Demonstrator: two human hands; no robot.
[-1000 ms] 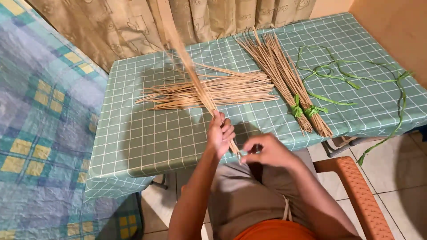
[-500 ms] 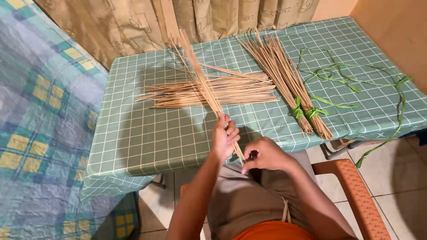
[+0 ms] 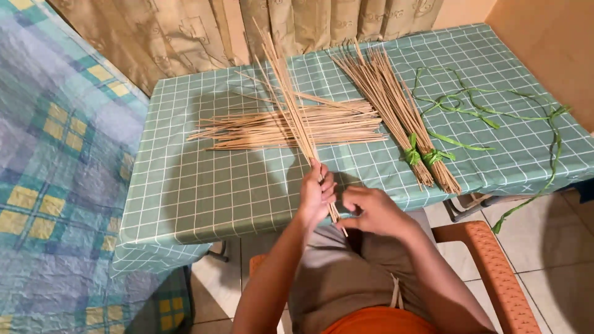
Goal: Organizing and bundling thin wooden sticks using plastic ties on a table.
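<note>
Swung more upright since a moment ago: the held bundle of sticks (image 3: 291, 99), tips now fanning toward the far edge of the table (image 3: 185, 198) and the curtain (image 3: 185, 31), with the right hand (image 3: 374, 210) drawn in closer to the left.

Fingers (image 3: 325, 185) of the left hand (image 3: 317, 195) curled and pressed together around the lower part of the bundle, just above the near edge. Right fingers bunched at the butt ends below the left hand, seemingly pinching or evening them; exact grip hard to tell, thumb side hidden.

Done, by the look of it: two tied bundles (image 3: 427, 158) bound with green strips, lying slantwise near the right part of the near edge. Left to handle: a loose pile of sticks (image 3: 291, 127) lying crosswise mid-table, under the raised bundle. Held bundle not yet tied. Spare green strips (image 3: 482, 105) sprawled toward the right edge, one trailing over the near right corner.

Hidden or cut off: butt ends of the held bundle behind the hands; count of sticks impossible to make out; orange chair arm (image 3: 495, 272) only partly in view; patterned bedcover (image 3: 55, 173) at left running out of frame.
</note>
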